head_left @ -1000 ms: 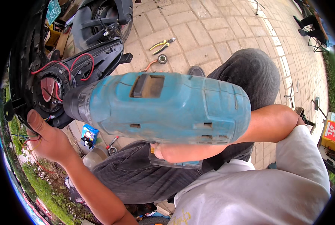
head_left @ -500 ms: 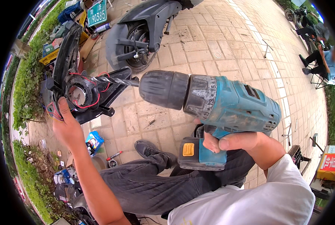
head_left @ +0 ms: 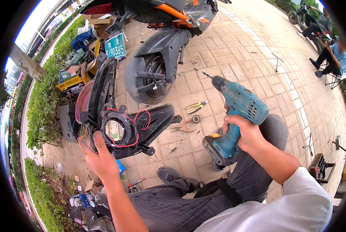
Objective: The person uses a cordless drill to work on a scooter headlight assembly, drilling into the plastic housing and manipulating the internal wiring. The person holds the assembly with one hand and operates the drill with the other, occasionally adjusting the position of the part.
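My left hand [head_left: 104, 165] grips the lower edge of a black plastic light housing [head_left: 153, 124], its thumb lying on the front. The housing has a round opening ringed by a collar, loose red wires [head_left: 144, 112] across it, and a reddish lens [head_left: 85, 101] on its left side. In my right hand [head_left: 243, 131] is a teal cordless drill [head_left: 244, 101], fingers wrapped round its handle above the battery [head_left: 216, 151]. The drill bit [head_left: 207, 75] points up and left, well apart from the housing. The drill hangs over my right knee.
A scooter's rear wheel [head_left: 149, 77] stands ahead. On the paving lie yellow-handled pliers [head_left: 196, 107], orange-handled pliers [head_left: 186, 125] and a small metal ring [head_left: 196, 118]. Boxes [head_left: 73, 82] and a green plate [head_left: 115, 45] sit at the far left by a hedge [head_left: 47, 112]. A seated person [head_left: 335, 58] is far right.
The drill has swung away from the housing, lower and to the right, looking smaller. The housing has shifted right in view, and more of the scooter and the pliers on the ground now show.
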`<action>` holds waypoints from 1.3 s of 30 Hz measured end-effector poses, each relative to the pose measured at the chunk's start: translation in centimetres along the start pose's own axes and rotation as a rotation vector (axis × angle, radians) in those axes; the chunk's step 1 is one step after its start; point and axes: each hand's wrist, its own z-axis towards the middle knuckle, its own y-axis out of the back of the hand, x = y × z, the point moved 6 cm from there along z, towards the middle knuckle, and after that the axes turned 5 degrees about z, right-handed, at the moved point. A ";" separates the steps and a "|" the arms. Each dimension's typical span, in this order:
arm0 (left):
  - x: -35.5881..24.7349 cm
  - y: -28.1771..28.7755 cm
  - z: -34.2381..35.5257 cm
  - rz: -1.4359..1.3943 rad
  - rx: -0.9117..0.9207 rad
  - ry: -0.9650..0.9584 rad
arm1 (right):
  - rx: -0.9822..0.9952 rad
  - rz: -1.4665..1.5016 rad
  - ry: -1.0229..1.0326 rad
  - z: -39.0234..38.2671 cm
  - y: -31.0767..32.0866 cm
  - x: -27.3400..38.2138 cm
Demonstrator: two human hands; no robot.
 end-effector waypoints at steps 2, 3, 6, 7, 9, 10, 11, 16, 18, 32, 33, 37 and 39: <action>-0.2 0.5 -0.1 -0.045 -0.008 -0.005 | -0.037 0.079 -0.103 0.0 0.7 -0.6; -0.2 0.6 0.0 -0.067 -0.012 -0.008 | -0.055 0.117 -0.155 0.1 0.7 -0.9; -1.2 0.9 -0.7 -0.096 -0.052 -0.032 | -0.082 0.152 -0.203 0.0 0.4 -1.0; -1.4 1.2 -0.8 -0.078 -0.037 -0.005 | -0.082 0.164 -0.211 0.2 0.5 -1.1; -0.8 2.1 -1.0 -0.084 -0.106 0.001 | -0.091 0.157 -0.192 0.0 0.2 -0.7; -1.8 2.2 -1.9 -0.142 -0.147 0.018 | -0.086 0.144 -0.174 -0.1 0.0 -0.4; -2.3 2.3 -2.7 -0.195 -0.180 0.044 | -0.089 0.128 -0.164 -0.1 0.2 -0.3; -1.0 1.3 -2.2 -0.212 -0.047 0.042 | -0.033 0.198 -0.073 -0.2 -0.4 0.3; -0.6 0.6 -1.7 -0.101 0.009 0.021 | 0.094 0.180 0.000 -0.8 -1.0 1.2; 3.2 -2.6 0.4 -0.681 0.148 0.369 | 0.052 -0.920 0.278 4.1 -0.9 -3.2; 2.7 -2.6 0.6 -0.663 0.120 0.346 | 0.039 -0.983 0.233 5.8 -0.4 -5.5; 1.0 -2.0 -0.2 -0.589 0.016 0.391 | 0.035 -1.120 0.038 11.5 1.9 -17.5; 2.9 -1.4 0.5 -0.625 -0.002 0.333 | 0.007 -1.262 -0.038 11.8 2.0 -21.6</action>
